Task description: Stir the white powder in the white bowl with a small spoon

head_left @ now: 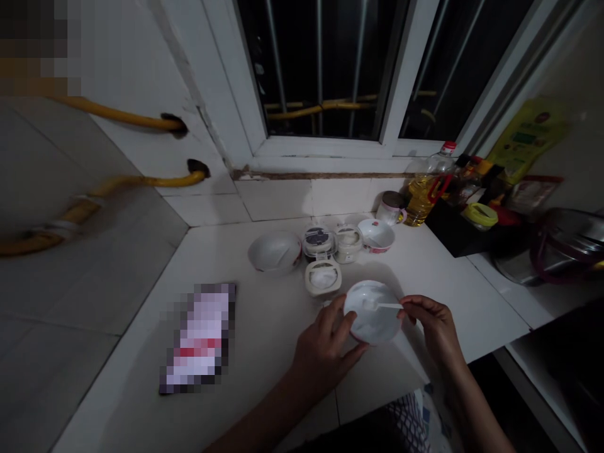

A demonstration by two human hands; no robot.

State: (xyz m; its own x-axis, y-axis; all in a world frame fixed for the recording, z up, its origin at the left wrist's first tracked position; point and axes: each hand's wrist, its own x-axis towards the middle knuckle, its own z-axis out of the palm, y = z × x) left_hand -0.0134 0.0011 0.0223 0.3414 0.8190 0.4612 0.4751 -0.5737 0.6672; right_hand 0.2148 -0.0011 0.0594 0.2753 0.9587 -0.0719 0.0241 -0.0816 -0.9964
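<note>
My left hand point(328, 340) grips a small white bowl point(377, 327) by its left rim and side, tilting its inside toward me. Between the fingertips of my right hand point(431, 321) is the handle of a small white spoon point(387, 306), whose head lies inside the bowl. What the bowl contains, if anything, is hard to make out in the dim light. Just beyond the bowl stands an open square jar point(323, 277) with white stuff in it. Behind that are a jar with dark contents point(318, 242) and another pale jar point(348, 242).
A wide bowl point(274, 251) and a patterned bowl point(376, 236) stand behind. At the back right are a lidded mug point(391, 207), an oil bottle point(421, 195), a black condiment box point(453, 228) and a metal pot point(561, 245). A blurred-out phone-like object point(201, 333) lies left on the counter.
</note>
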